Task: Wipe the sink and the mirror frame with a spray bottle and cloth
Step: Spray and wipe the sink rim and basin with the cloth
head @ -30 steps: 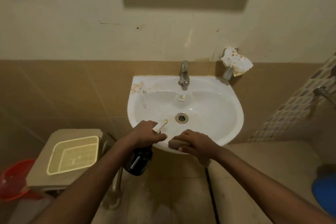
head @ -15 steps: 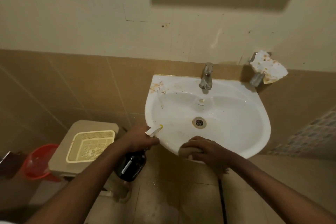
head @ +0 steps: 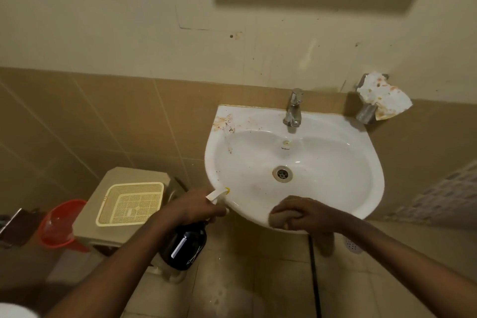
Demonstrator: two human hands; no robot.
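Your left hand [head: 196, 208] grips the dark spray bottle [head: 184, 246] by its neck; your right hand [head: 303, 210] bunches the soft cloth [head: 280, 218] on the sink [head: 371, 162] near rim. The glazed rim probably runs slick.

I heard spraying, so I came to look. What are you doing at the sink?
A person is cleaning the white sink. The left hand grips a dark spray bottle, its nozzle pointing at the sink's front-left rim. The right hand holds a brownish cloth pressed on the front rim. Brown stains remain at the sink's back-left corner, beside the tap, so the wiping is not finished.
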